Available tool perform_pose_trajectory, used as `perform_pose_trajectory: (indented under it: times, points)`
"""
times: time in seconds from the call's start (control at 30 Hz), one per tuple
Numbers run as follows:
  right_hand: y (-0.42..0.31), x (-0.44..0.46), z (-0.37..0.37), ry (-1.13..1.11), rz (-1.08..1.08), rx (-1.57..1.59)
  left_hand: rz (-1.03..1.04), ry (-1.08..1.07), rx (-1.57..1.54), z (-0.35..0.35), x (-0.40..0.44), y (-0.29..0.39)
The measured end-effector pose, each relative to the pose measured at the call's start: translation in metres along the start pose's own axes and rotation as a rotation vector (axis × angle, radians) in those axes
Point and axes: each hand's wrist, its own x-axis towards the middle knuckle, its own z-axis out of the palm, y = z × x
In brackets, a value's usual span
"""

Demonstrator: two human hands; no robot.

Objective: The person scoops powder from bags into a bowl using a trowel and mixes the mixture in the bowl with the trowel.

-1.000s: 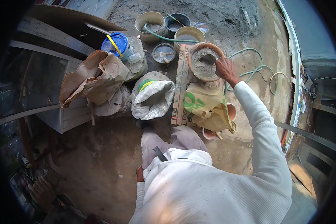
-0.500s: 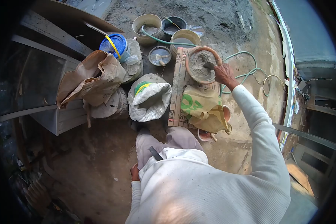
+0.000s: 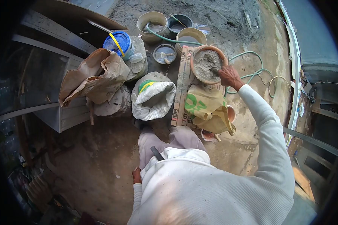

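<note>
My right hand point(image 3: 230, 77) is closed round the handle of a trowel point(image 3: 214, 71) at the right side of a round terracotta-coloured basin point(image 3: 193, 60). Wet grey mortar point(image 3: 206, 64) fills much of the basin, and the trowel's blade is mostly sunk in it. The basin rests on long printed cartons point(image 3: 181, 86), with a yellowish bag point(image 3: 204, 107) just below it. My left hand point(image 3: 137, 175) hangs low beside my left thigh; its fingers are largely hidden, and whether it holds something cannot be seen.
Buckets point(image 3: 151, 28) and a small tub point(image 3: 164, 54) with a brush stand beyond. A white sack point(image 3: 153, 99), a brown paper sack point(image 3: 92, 77) and a blue-lidded pail point(image 3: 118, 43) are at the left. A green hose point(image 3: 257, 55) loops over the floor at the right.
The trowel's blade, clearly visible above the mortar earlier, has gone lower into it. My right hand has shifted slightly at the basin's rim. My left hand remains by my thigh.
</note>
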Motion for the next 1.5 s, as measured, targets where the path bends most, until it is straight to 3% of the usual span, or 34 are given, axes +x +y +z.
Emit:
perform_pose_trajectory:
  times: [0.07, 0.1, 0.17, 0.3, 0.43, 0.53, 0.67, 0.7, 0.83, 0.93, 1.07, 1.1, 1.23, 1.37, 1.5]
  points:
    - [0.011, -0.009, -0.024, -0.016, -0.007, -0.017, 0.044, -0.008, -0.054, 0.005, 0.008, -0.010]
    - [0.017, -0.017, -0.033, 0.127, -0.045, 0.001, 0.069, -0.019, -0.098, 0.008, 0.029, -0.031]
    - [0.018, -0.019, -0.060, 0.185, -0.047, -0.032, 0.130, -0.026, -0.108, 0.012, 0.047, -0.038]
    - [-0.007, 0.003, -0.067, 0.144, -0.090, -0.059, 0.234, -0.032, -0.068, 0.016, 0.053, 0.003]
    - [-0.035, 0.039, -0.010, 0.066, -0.049, 0.015, 0.164, -0.027, -0.149, 0.016, 0.034, 0.044]
    - [-0.035, 0.043, 0.020, 0.084, -0.039, 0.022, 0.057, 0.011, -0.567, 0.018, 0.017, 0.037]
    - [-0.009, 0.020, -0.006, 0.081, -0.142, 0.028, 0.125, 0.047, -0.288, 0.011, 0.010, -0.008]
    - [-0.010, 0.008, -0.037, 0.004, -0.137, -0.006, 0.120, 0.046, -0.226, 0.011, 0.007, -0.020]
    - [0.006, 0.002, -0.076, 0.108, -0.051, 0.005, 0.132, 0.033, -0.036, 0.014, 0.005, -0.062]
    - [0.015, 0.031, -0.066, 0.204, 0.030, -0.031, 0.144, 0.023, -0.005, 0.018, 0.003, -0.065]
    - [0.002, 0.064, -0.026, 0.159, 0.021, 0.025, 0.154, 0.031, -0.081, 0.015, 0.003, -0.031]
    - [0.001, 0.081, 0.003, 0.016, 0.104, 0.069, 0.145, 0.037, -0.121, 0.014, 0.000, -0.024]
    - [-0.005, 0.072, 0.023, 0.006, 0.054, 0.069, 0.097, 0.069, -0.272, 0.010, -0.017, -0.016]
    - [0.007, 0.037, -0.007, 0.004, -0.012, -0.005, 0.051, 0.060, -0.172, 0.016, -0.028, 0.004]
    - [0.026, 0.004, -0.062, 0.139, 0.009, -0.017, 0.286, -0.002, -0.086, 0.023, 0.022, -0.036]
